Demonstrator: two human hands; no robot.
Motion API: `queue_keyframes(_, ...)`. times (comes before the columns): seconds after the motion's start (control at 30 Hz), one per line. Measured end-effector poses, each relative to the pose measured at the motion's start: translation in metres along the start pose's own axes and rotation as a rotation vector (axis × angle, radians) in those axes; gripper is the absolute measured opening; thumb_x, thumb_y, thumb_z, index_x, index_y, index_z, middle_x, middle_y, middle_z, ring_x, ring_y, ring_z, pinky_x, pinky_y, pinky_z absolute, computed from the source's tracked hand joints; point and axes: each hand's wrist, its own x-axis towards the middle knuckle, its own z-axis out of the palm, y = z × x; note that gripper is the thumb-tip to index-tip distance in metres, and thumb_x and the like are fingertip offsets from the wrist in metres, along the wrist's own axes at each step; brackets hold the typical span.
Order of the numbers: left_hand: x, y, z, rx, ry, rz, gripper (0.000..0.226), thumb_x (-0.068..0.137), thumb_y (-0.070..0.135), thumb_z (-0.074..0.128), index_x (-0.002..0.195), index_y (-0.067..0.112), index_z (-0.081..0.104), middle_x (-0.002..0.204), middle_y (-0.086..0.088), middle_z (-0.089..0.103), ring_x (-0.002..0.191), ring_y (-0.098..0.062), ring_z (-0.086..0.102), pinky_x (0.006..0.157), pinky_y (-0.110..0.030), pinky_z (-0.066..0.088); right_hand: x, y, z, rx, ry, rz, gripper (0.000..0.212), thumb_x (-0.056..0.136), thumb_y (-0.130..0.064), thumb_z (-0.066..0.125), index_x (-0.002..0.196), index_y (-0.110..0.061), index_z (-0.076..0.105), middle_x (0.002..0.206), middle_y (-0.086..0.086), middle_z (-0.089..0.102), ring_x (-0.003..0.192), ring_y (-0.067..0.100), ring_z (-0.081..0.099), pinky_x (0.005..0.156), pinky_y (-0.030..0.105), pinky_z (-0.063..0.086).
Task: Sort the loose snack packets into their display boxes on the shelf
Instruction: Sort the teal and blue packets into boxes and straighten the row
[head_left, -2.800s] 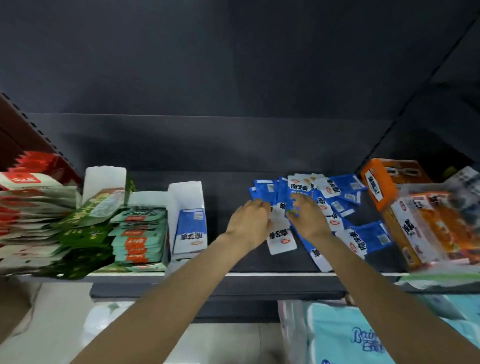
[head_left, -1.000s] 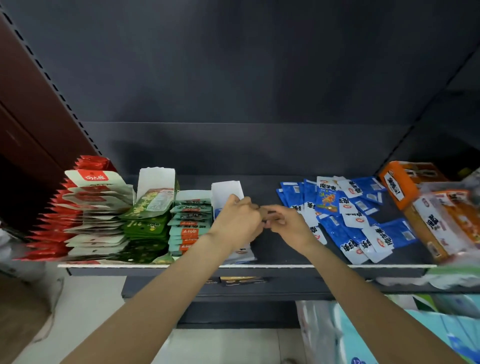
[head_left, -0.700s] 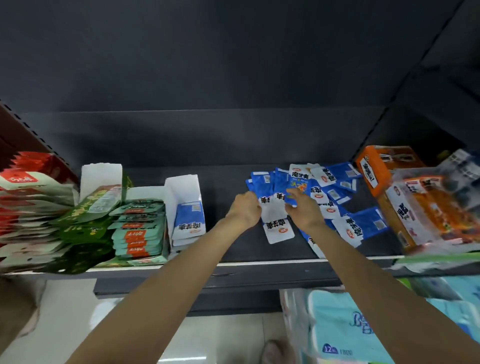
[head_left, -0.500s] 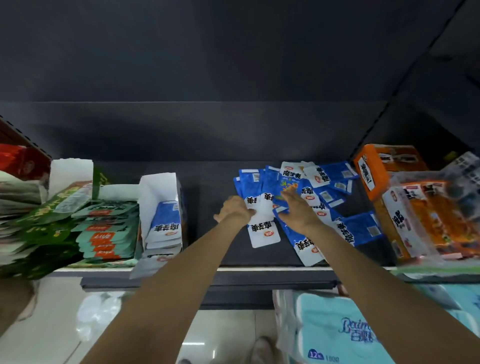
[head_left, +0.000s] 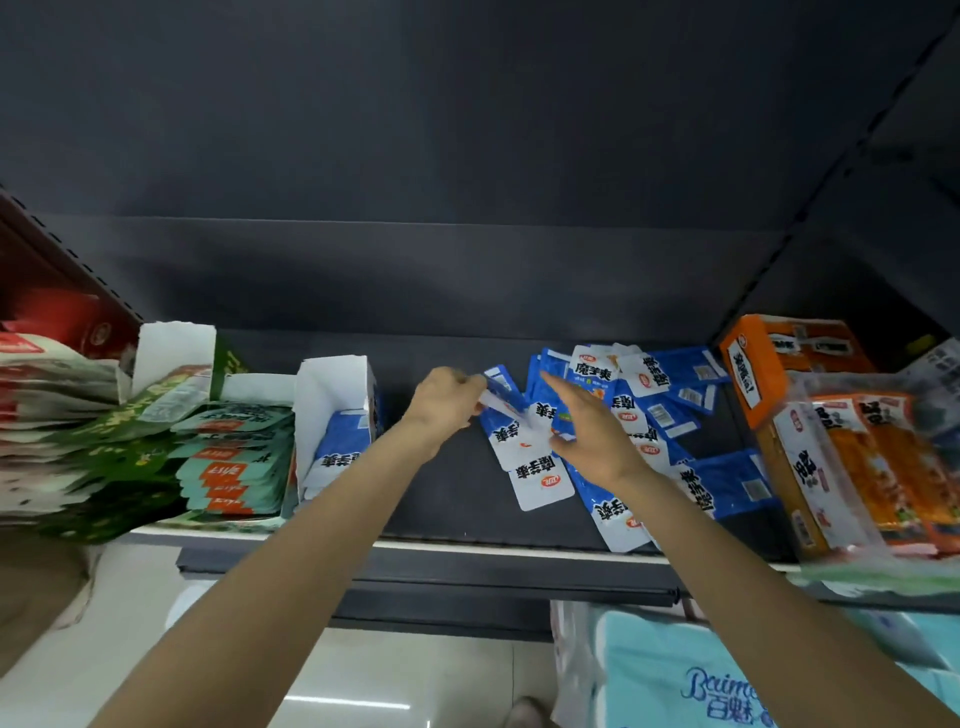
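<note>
A blue snack packet (head_left: 497, 397) sits pinched in your left hand (head_left: 447, 402), mid-shelf (head_left: 447, 488); your right hand (head_left: 589, 434), fingers spread wide, hovers over the loose blue packets (head_left: 644, 415) toward the shelf's right end. The open display box (head_left: 337, 415) stands left.

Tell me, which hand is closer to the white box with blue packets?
Left. The left hand is just right of the white box, pinching a blue packet. The right hand is farther right, over the loose pile.

The pale blue tissue pack (head_left: 675, 675) reads "Baim…" and "百魅"; a blue snack packet (head_left: 592, 371) reads "魔芋爽".
</note>
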Motion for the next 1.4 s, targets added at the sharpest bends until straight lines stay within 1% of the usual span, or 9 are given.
queue_keyframes(0.17, -0.047, 0.002, -0.044, -0.296, -0.142, 0.026, 0.020, 0.091, 0.020, 0.043, 0.078, 0.014, 0.058, 0.075, 0.000, 0.071, 0.073, -0.010, 0.068, 0.067, -0.023, 0.044, -0.009, -0.057, 0.021, 0.026, 0.175, -0.235, 0.043, 0.091, -0.019, 0.060, 0.133, -0.019, 0.052, 0.119, -0.002, 0.056, 0.102, 0.016, 0.054, 0.084, 0.022, 0.038)
queue_keyframes(0.27, -0.062, -0.008, -0.075, -0.238, 0.015, 0.217, 0.029, 0.097, 0.023, 0.044, 0.072, 0.014, 0.055, 0.068, 0.005, 0.069, 0.059, -0.003, 0.063, 0.061, -0.023, 0.043, -0.013, -0.091, 0.034, 0.055, 0.309, -0.216, 0.024, 0.091, -0.021, 0.061, 0.100, -0.001, 0.070, 0.073, 0.004, 0.062, 0.065, 0.017, 0.051, 0.060, 0.021, 0.032)
queue_keyframes(0.43, -0.078, -0.042, -0.136, -0.044, 0.337, 0.662, 0.019, 0.093, -0.001, 0.039, 0.097, 0.010, 0.055, 0.094, 0.002, 0.059, 0.084, -0.006, 0.055, 0.068, -0.008, 0.041, -0.006, -0.151, 0.056, 0.311, 0.275, -0.170, 0.040, 0.088, -0.032, 0.064, 0.079, 0.008, 0.065, 0.074, 0.026, 0.064, 0.057, 0.018, 0.050, 0.056, 0.034, 0.038)
queue_keyframes(0.6, -0.073, -0.077, -0.174, 0.142, 0.225, 0.805, 0.020, 0.090, 0.010, 0.057, 0.107, 0.020, 0.057, 0.099, 0.009, 0.061, 0.090, -0.006, 0.056, 0.076, -0.015, 0.045, -0.001, -0.187, 0.082, 0.251, 0.294, -0.173, 0.039, 0.086, -0.023, 0.067, 0.050, -0.011, 0.056, 0.040, -0.008, 0.042, 0.043, 0.006, 0.036, 0.051, 0.027, 0.030)
queue_keyframes(0.77, -0.061, -0.096, -0.192, 0.518, 0.309, 0.898, 0.006, 0.086, 0.015, 0.064, 0.091, 0.018, 0.067, 0.082, 0.005, 0.069, 0.084, -0.019, 0.060, 0.079, -0.043, 0.048, 0.002, -0.187, 0.100, 0.025, 0.377, -0.250, 0.019, 0.085, -0.017, 0.067, 0.098, -0.004, 0.074, 0.085, 0.011, 0.071, 0.076, 0.024, 0.064, 0.063, 0.033, 0.044)
queue_keyframes(1.0, -0.054, -0.100, -0.185, 0.688, 0.296, 1.013, 0.014, 0.087, 0.027, 0.064, 0.100, 0.023, 0.066, 0.097, 0.006, 0.066, 0.097, -0.020, 0.053, 0.083, -0.033, 0.028, 0.008, -0.176, 0.106, -0.202, 0.317, -0.270, 0.019, 0.086, -0.014, 0.065, 0.103, -0.009, 0.072, 0.097, 0.009, 0.067, 0.090, 0.028, 0.061, 0.071, 0.040, 0.048)
queue_keyframes(1.1, -0.050, -0.097, -0.176, 1.077, 0.392, 1.041, 0.009, 0.080, 0.016, 0.069, 0.086, 0.023, 0.067, 0.078, 0.006, 0.064, 0.089, -0.021, 0.057, 0.079, -0.032, 0.025, 0.013, -0.178, 0.114, -0.198, 0.216, -0.239, 0.025, 0.086, -0.009, 0.064, 0.110, -0.014, 0.070, 0.107, 0.005, 0.062, 0.097, 0.022, 0.056, 0.082, 0.037, 0.048)
queue_keyframes(1.2, -0.044, -0.095, -0.161, 1.479, 0.225, 0.875, 0.020, 0.089, 0.012, 0.053, 0.104, 0.020, 0.064, 0.098, 0.002, 0.061, 0.110, -0.022, 0.045, 0.094, -0.039, 0.028, 0.012, -0.170, 0.111, -0.083, 0.145, -0.204, 0.032, 0.083, 0.000, 0.065, 0.112, -0.013, 0.068, 0.109, 0.004, 0.060, 0.097, 0.018, 0.058, 0.084, 0.024, 0.045)
queue_keyframes(1.4, -0.048, -0.072, -0.118, 1.338, 0.272, 0.854, 0.012, 0.083, 0.027, 0.060, 0.082, 0.021, 0.071, 0.085, 0.002, 0.064, 0.092, -0.021, 0.056, 0.077, -0.034, 0.039, -0.002, -0.126, 0.081, 0.087, 0.223, -0.114, 0.032, 0.088, 0.002, 0.054, 0.112, -0.014, 0.068, 0.111, 0.004, 0.064, 0.093, 0.013, 0.060, 0.083, 0.015, 0.043)
